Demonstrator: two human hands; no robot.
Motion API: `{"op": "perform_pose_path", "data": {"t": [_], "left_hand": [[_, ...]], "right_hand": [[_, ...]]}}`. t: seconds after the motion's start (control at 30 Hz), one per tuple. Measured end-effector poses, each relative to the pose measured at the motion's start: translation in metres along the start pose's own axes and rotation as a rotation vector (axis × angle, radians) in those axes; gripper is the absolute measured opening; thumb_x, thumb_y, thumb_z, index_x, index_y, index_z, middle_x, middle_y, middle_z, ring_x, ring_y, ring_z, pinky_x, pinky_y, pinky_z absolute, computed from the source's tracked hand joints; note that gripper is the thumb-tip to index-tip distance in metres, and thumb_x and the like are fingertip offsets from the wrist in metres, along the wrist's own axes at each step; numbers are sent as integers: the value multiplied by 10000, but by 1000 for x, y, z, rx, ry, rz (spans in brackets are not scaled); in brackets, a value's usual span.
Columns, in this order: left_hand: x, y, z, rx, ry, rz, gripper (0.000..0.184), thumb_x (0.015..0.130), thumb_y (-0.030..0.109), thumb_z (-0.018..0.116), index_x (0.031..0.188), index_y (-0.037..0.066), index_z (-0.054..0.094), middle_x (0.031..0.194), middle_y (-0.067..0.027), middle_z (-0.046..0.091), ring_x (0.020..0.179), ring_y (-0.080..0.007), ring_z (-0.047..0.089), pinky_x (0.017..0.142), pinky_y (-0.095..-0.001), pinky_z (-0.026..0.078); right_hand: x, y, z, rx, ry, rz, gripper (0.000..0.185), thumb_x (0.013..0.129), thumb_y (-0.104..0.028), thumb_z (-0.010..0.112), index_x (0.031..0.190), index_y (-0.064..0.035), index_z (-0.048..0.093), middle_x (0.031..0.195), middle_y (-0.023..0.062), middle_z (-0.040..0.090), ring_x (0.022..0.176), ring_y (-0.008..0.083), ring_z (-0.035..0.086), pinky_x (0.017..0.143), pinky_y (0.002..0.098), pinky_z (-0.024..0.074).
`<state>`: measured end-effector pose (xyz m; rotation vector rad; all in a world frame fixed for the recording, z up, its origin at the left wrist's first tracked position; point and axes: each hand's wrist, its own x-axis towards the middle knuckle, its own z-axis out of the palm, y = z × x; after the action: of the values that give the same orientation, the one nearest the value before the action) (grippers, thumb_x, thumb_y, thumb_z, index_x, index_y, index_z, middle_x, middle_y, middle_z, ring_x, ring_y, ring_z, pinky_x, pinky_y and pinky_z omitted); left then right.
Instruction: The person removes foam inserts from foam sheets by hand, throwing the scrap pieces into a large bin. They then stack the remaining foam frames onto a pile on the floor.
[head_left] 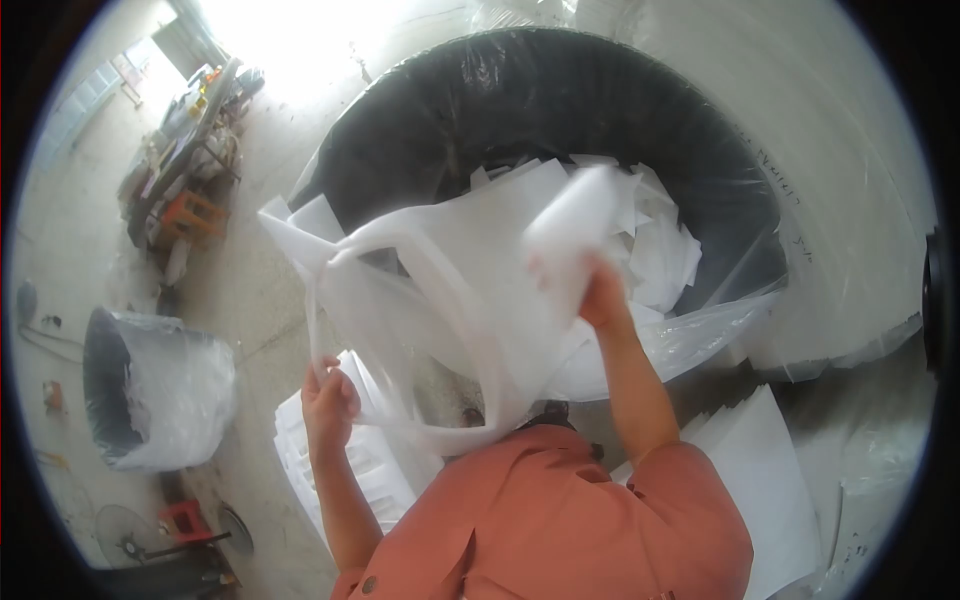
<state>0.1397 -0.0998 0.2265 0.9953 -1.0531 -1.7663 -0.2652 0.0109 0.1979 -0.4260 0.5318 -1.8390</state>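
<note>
My left hand (330,405) is closed round the edge of a thin white foam sheet (470,240) with large openings cut through it, so it hangs like a loose frame before me. On the right, my right hand (603,290) is closed on a white foam piece (580,215), smeared by motion. Behind the sheet stands a large round bin lined with dark plastic (420,125). White foam scraps (660,240) lie in it, just beyond my right hand. The sheet partly covers the bin's near side.
Stacked white sheets lie low at left (370,470) and right (760,480). A smaller plastic-lined bin (180,390) stands left, with a fan (122,532) below it. A cluttered table (185,150) and an orange stool (193,215) are farther back. Wrapped white material (840,200) rises at right.
</note>
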Motion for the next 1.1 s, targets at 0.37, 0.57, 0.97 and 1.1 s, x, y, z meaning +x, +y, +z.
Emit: {"op": "perform_pose_path", "data": {"t": [0.37, 0.57, 0.97, 1.1], "left_hand": [[23, 53, -23, -284, -69, 164, 322, 965, 130, 550, 1258, 8, 497, 762, -30, 546, 611, -113, 531, 512, -223, 425], [39, 28, -66, 728, 506, 371, 602, 939, 272, 615, 1375, -62, 371, 1172, -198, 559, 1057, -291, 569, 907, -370, 468], [37, -131, 44, 42, -73, -339, 539, 814, 207, 734, 1230, -63, 524, 1112, -166, 630, 1002, -239, 629, 834, -354, 527], [47, -133, 44, -52, -154, -331, 545, 801, 35, 686, 1304, -30, 485, 1133, -164, 623, 1015, -242, 629, 844, -377, 537]], "right_hand": [[-120, 231, -201, 399, 609, 613, 637, 947, -494, 512, 1373, -27, 430, 1407, 144, 474, 1267, 331, 471, 1065, 504, 372], [-81, 207, -140, 375, 632, 442, 491, 958, -349, 575, 1318, -30, 482, 1312, 121, 549, 1213, 296, 514, 1049, 456, 414], [-90, 131, -87, 347, 420, 383, 516, 920, -359, 640, 1300, -38, 504, 1278, 102, 579, 1203, 263, 526, 1053, 435, 404], [-112, 109, -115, 260, -122, 925, 551, 907, -366, 663, 1320, -51, 479, 1309, 126, 553, 1238, 276, 504, 1040, 440, 413]]}}
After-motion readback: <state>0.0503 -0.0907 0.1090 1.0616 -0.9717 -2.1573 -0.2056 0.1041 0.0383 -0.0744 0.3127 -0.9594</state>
